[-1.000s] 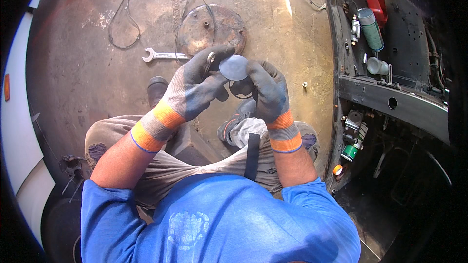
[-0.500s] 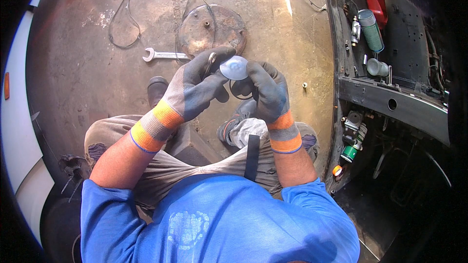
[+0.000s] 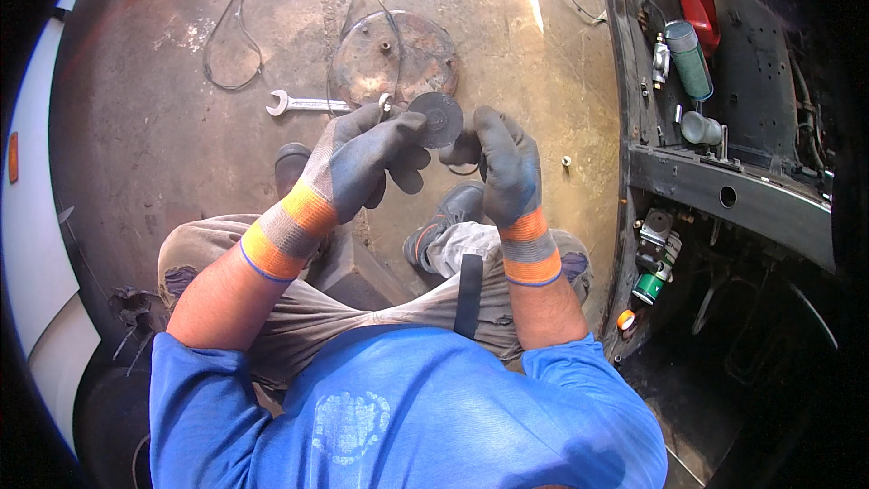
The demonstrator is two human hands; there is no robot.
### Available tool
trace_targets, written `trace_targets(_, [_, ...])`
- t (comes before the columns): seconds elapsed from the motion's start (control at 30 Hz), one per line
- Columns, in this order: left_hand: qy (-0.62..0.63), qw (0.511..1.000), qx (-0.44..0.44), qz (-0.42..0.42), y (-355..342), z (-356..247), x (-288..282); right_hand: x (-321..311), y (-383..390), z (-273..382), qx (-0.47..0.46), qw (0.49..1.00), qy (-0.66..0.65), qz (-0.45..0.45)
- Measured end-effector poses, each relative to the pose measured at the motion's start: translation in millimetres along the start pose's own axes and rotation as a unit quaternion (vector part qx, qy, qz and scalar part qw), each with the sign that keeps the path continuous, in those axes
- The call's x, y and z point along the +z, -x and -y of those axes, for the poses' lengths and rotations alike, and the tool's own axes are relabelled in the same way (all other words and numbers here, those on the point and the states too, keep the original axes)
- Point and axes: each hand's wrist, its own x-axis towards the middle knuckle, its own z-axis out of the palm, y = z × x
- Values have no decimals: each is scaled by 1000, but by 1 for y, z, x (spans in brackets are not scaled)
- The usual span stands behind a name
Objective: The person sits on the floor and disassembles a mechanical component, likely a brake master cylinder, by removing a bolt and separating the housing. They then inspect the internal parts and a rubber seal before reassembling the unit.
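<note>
In the head view, taking the dark round disc as the middle of our clock face, we have it raised over the floor, with its face turned toward us. Our gloved left hand lies at 8 o'clock, pinching the disc by its left edge, and a small metallic piece shows at the top of that hand. Our gloved right hand is at 4 o'clock, its fingers curled in on a thin dark ring, of which we see only the lower arc, at 5 o'clock; whether those fingertips touch the disc we cannot tell. At 11 o'clock a rusty round plate lies on the floor, with black cable looping across and out to 10 o'clock. An open-ended wrench lies at 9 o'clock, one end reaching the plate's side. A small pale fitting sits between 3 and 4. Farther off, along a dark metal frame, we see a red bottle at 2 o'clock, a spray can just below it, a whitish cup at 3 and a green can at 4. Our dark shoe shows at 6 o'clock.
</note>
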Motion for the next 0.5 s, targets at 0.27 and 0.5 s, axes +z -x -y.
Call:
trace_targets(0.27, [33,999,13,12,-4,14,-1,23,5,12,-41,998,-51,-2])
trace_targets(0.5, [-64,994,69,51,0,18,2,18,7,-3,-17,999,-13,48])
